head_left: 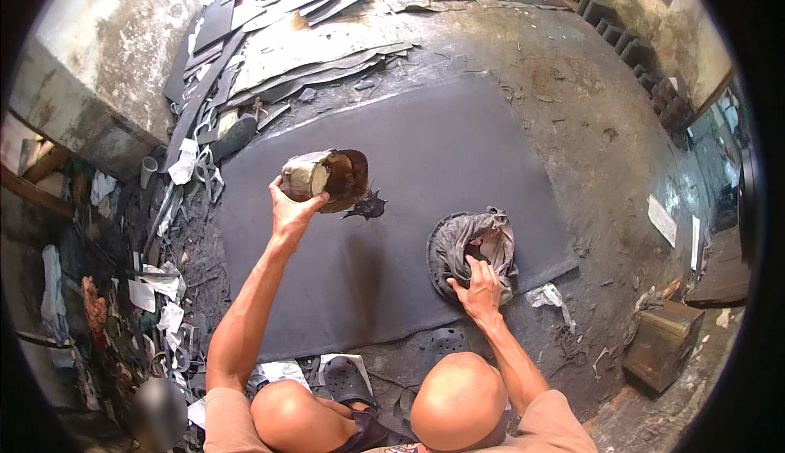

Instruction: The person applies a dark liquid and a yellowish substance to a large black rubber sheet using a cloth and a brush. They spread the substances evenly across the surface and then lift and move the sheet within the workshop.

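My left hand (293, 210) grips a worn, stained can (308, 175) from below, tipped on its side with its mouth toward the right. A dark, ragged, sticky-looking blob (372, 204) shows just below the mouth; whether it hangs from the can or lies on the sheet, I cannot tell. Beneath is a large dark grey sheet (458, 138) on the floor. At the sheet's right near part sits a crumpled grey bag (455, 239) with an open top and a round dark rim around it. My right hand (481, 291) holds its near edge, fingertips over the opening.
Piled flat offcuts (319, 65) lie beyond the sheet at the far left. Scraps and scissors (210, 177) border its left side. My feet in dark clogs (343, 378) are at the near edge. A brown box-like block (664, 345) stands at the right.
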Demonstrator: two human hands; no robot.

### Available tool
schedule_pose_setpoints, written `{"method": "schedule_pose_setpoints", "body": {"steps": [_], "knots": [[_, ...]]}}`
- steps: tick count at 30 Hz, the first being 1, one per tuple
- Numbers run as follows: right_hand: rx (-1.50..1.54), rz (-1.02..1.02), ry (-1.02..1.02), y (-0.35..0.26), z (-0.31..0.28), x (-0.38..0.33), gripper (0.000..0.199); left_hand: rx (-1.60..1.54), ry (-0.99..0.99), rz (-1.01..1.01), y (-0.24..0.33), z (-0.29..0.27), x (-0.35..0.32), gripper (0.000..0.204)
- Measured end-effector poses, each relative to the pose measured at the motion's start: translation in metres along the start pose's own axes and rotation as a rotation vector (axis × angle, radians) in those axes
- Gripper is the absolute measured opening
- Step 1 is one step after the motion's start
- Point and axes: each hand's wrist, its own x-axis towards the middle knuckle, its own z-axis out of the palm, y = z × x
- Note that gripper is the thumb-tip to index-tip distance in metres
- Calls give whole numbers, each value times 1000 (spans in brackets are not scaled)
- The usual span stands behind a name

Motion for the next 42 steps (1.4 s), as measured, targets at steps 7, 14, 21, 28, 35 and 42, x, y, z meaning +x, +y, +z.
{"method": "schedule_pose_setpoints", "body": {"steps": [7,14,21,28,35,42], "knots": [[-8,71,-119,3,-6,3,69,156,30,108,17,20,5,111],[95,147,-357,-24,-16,40,51,134,93,162,12,-1,14,112],[42,-115,-202,-93,60,101,44,-366,219,-109,-22,-60,9,92],[-56,11,-60,-73,89,244,54,-833,489,-266,-112,-224,-73,75],[-92,-67,-136,-182,201,405,66,-1136,957,-556,-247,-336,-180,85],[-51,-460,-188,-372,310,320,33,-971,963,-402,-286,-324,-171,80]]}}
